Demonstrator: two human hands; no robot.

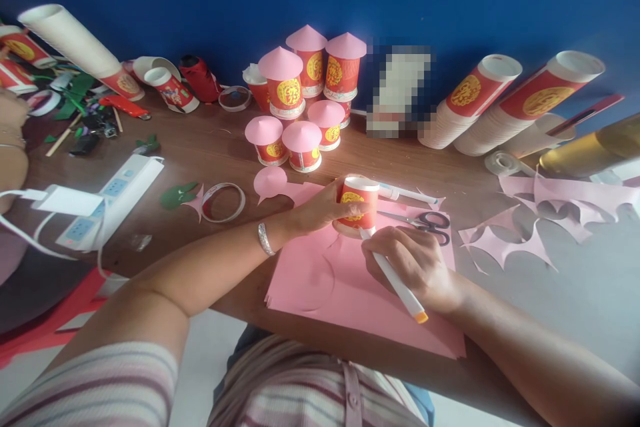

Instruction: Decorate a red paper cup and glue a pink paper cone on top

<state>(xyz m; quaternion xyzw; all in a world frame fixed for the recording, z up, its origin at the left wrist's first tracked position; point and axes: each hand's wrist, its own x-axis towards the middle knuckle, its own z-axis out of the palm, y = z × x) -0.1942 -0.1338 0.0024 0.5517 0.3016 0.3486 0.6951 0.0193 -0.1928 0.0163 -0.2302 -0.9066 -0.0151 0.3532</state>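
My left hand (324, 205) is curled around a red cup (367, 199), with my thumb and fingers close on its sides. The cup stands upright on the pink paper (350, 307), in front of me near the middle of the table (200, 137). Its wide rim looks to be down and its small end up. I think I hold it this way so that it does not slide about.

My right hand (413, 263) is closed tight on a white pen (397, 283). I hold the pen on a slant, with its orange end near me and its tip right by the cup's low rim. I think that slant lets the tip get in close to the edge. My hand hides some of it, so I cannot tell if the tip touches the paper.

A faint round line shows on the paper, left of the pen. The scissors (427, 221) lie just right of the cup, maybe to be easy to grab. Cups with pink hats (286, 90) stand together at the back, likely to be out of my way. Two tall stacks of cups (500, 97) lean to the right, and cut scraps (513, 243) lie beside the paper.
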